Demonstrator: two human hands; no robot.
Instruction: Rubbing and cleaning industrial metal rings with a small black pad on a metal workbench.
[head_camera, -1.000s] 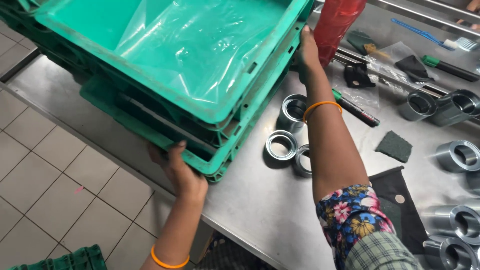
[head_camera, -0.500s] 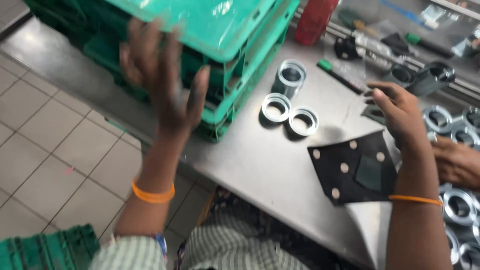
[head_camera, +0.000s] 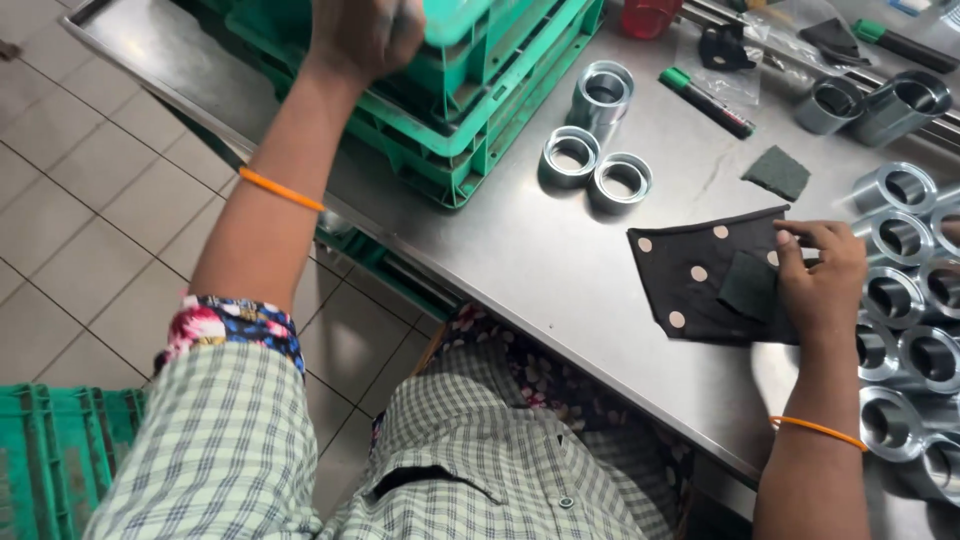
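Gripping the green crates (head_camera: 470, 120) with the left hand (head_camera: 365, 35), right hand (head_camera: 820, 285) pinning the spotted cloth (head_camera: 695, 275).
Crates sit stacked at the counter (head_camera: 520, 270) edge; the cloth lies flat beside metal rings (head_camera: 900, 300).

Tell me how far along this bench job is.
Done: the green crates sit stacked on the steel table, and the spotted black cloth lies spread with a scouring pad on it. In hand: the left hand grips the top crate's rim; the right hand rests on the cloth. Left: the metal rings, three by the crates and a cluster at the right, lie untouched.
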